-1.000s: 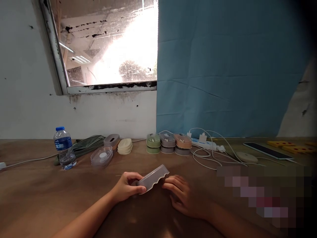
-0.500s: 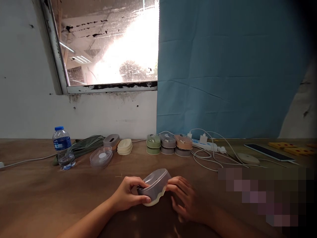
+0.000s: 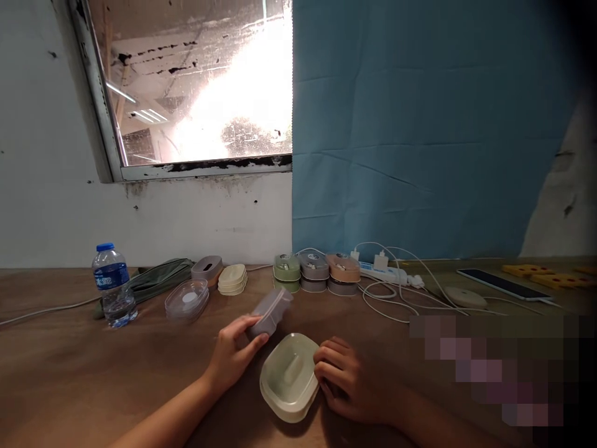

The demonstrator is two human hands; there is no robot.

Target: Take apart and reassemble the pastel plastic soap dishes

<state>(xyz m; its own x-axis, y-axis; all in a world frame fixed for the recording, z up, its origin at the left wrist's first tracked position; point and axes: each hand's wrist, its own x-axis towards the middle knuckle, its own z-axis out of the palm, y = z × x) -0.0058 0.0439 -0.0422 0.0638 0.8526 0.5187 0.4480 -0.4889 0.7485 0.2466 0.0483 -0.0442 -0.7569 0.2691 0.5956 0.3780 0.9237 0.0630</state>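
Forearms [image 3: 184,407] converge, left hand [image 3: 234,348] pinching grey piece [image 3: 270,313], right hand [image 3: 342,376] curled at cream dish [image 3: 290,373], grip unclear, white-lettered bottle [image 3: 113,287] at ten o'clock.

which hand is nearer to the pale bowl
Right. The right hand touches the pale bowl at its right rim; the left hand is apart, to its left.

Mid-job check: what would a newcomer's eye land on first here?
First, the glaring bright window at upper left, beside the broad blue sheet. Next, the pale green dish at front centre, with the right grip at its right edge; just beyond it, the tilted gray part held in the left grip.
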